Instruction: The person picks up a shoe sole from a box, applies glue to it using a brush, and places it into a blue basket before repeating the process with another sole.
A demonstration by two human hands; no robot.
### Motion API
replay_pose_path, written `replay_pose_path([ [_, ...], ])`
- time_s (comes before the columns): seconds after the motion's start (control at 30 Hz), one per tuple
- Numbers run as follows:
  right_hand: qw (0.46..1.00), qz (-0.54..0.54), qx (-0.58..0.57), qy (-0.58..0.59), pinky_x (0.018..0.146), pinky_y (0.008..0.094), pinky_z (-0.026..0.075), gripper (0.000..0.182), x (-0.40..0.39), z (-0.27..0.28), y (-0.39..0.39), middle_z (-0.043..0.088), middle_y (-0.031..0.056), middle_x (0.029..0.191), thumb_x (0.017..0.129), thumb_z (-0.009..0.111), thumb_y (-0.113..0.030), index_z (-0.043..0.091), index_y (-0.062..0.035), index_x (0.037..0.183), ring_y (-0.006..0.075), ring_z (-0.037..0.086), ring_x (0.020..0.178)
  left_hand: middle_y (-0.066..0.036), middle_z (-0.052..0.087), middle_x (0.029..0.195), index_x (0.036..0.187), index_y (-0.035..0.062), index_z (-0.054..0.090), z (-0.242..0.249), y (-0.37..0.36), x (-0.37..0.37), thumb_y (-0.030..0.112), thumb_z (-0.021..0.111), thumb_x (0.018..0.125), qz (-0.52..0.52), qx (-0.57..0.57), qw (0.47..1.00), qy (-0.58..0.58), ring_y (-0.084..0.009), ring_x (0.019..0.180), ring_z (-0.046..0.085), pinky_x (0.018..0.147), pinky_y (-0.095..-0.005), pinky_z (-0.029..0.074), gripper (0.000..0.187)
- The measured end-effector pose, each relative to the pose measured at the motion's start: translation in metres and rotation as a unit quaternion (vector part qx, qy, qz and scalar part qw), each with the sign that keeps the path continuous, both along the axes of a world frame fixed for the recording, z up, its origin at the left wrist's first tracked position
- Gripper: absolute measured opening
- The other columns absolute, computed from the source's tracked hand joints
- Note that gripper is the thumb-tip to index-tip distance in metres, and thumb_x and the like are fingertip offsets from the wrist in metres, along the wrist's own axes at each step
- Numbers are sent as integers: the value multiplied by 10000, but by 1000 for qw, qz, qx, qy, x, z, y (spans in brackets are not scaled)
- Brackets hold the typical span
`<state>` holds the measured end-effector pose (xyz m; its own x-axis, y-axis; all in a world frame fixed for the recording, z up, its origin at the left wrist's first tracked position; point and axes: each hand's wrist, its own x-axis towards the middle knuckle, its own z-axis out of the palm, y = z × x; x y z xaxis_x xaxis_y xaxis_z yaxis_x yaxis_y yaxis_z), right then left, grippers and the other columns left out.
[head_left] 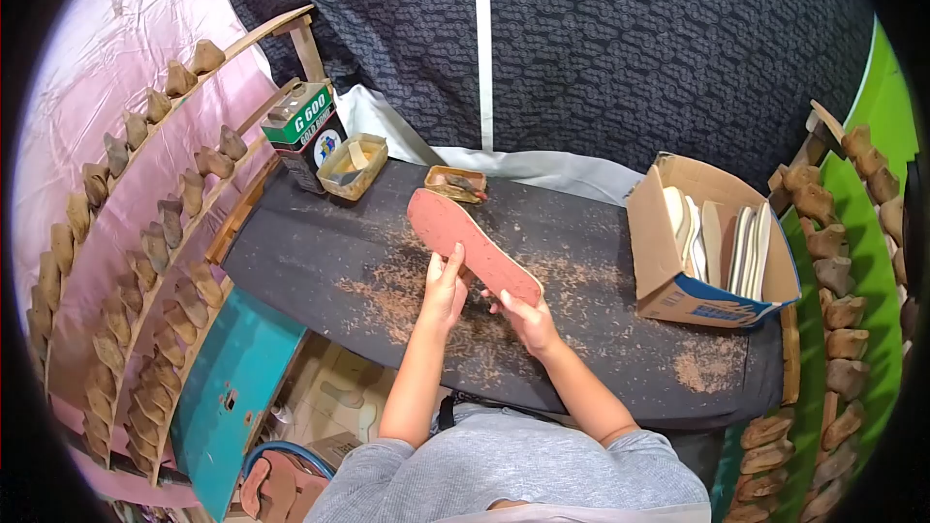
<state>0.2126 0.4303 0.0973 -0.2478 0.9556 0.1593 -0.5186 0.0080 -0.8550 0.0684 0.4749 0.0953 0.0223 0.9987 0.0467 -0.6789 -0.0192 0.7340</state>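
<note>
A reddish shoe sole (pixel 472 244) with a pale edge is held up at a slant over the dark-covered table (pixel 581 373). My left hand (pixel 446 288) grips its left side near the middle, thumb on top. At the lower right end of the sole, my right hand (pixel 526 320) is closed on it, thumb on the upper face. The fingers beneath the sole are partly hidden. Brown shavings (pixel 387 295) lie scattered on the cloth under and around both hands.
Beyond the sole sit a small tray (pixel 456 184), a plastic tub (pixel 353 168) and a can (pixel 305 136). At the right stands a cardboard box (pixel 659 247) holding several soles. Racks of shoe lasts (pixel 155 247) line both sides.
</note>
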Motion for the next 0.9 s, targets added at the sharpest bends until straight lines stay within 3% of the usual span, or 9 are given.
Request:
replay_pose_path([
  [0.3, 976, -58, -15, -212, 853, 271, 431, 374, -44, -10, 20, 608, 60, 1053, 840, 620, -155, 530, 15, 1161, 115, 551, 955, -84, 437, 1237, 1347, 142, 258, -13, 5, -62, 222, 558, 891, 78, -16, 995, -63, -250, 1129, 462, 952, -435, 400, 551],
  [0.37, 968, -24, -31, -247, 837, 268, 435, 319, -48, -15, 25, 619, 47, 1029, 860, 592, -152, 557, 18, 1128, 107, 557, 928, -99, 433, 1240, 1368, 159, 237, -15, 7, -76, 220, 540, 900, 104, -21, 990, -95, -262, 1126, 463, 946, -441, 411, 561],
  [0.4, 969, -22, 2, -245, 684, 246, 424, 304, -53, -15, 27, 606, 4, 910, 903, 537, -258, 574, -15, 1083, 83, 523, 784, -100, 421, 1264, 1379, 169, 226, -14, 8, -83, 233, 524, 907, 107, -20, 989, -100, -269, 1148, 452, 958, -449, 404, 562],
  [0.5, 955, 41, 27, -293, 671, 243, 433, 334, -50, -30, 46, 610, 26, 857, 941, 447, -301, 594, -13, 1022, 97, 544, 754, -87, 383, 1303, 1373, 178, 229, -12, 10, -97, 228, 491, 924, 147, 3, 980, -134, -259, 1163, 433, 936, -458, 418, 522],
  [0.53, 965, 11, -5, -260, 658, 235, 441, 394, -53, -32, 50, 611, 45, 793, 965, 369, -319, 609, -7, 950, 109, 558, 719, -91, 386, 1304, 1369, 185, 224, -20, 16, -105, 271, 453, 935, 161, 18, 977, -138, -288, 1139, 461, 929, -485, 421, 499],
  [0.63, 923, -110, 75, -360, 610, 274, 469, 341, -47, -24, 77, 625, 63, 759, 941, 430, -252, 634, 12, 870, 120, 569, 651, -112, 398, 1292, 1354, 181, 230, -16, 12, -121, 292, 427, 939, 122, 9, 980, -154, -318, 1096, 500, 901, -493, 441, 473],
  [0.7, 881, -185, 103, -423, 620, 277, 476, 248, -38, -31, 107, 629, 74, 781, 915, 489, -214, 585, -17, 1029, 117, 576, 657, -126, 416, 1272, 1337, 174, 229, -20, 11, -130, 288, 407, 938, 111, 9, 983, -145, -342, 1056, 525, 889, -526, 452, 452],
  [0.77, 868, -276, 51, -408, 644, 270, 479, 382, -40, -34, 131, 631, 102, 862, 871, 575, -195, 455, -68, 1210, 116, 583, 679, -147, 501, 1167, 1298, 104, 278, -21, 10, -131, 306, 407, 933, 110, -13, 984, -138, -361, 1035, 544, 904, -540, 451, 437],
  [0.9, 856, -286, 54, -428, 649, 259, 478, 575, -47, -57, 182, 623, 116, 942, 821, 653, -189, 336, -110, 1294, 101, 571, 685, -149, 510, 1153, 1300, 81, 277, -19, 10, -138, 335, 402, 928, 114, -32, 986, -118, -373, 1017, 555, 887, -549, 461, 467],
])
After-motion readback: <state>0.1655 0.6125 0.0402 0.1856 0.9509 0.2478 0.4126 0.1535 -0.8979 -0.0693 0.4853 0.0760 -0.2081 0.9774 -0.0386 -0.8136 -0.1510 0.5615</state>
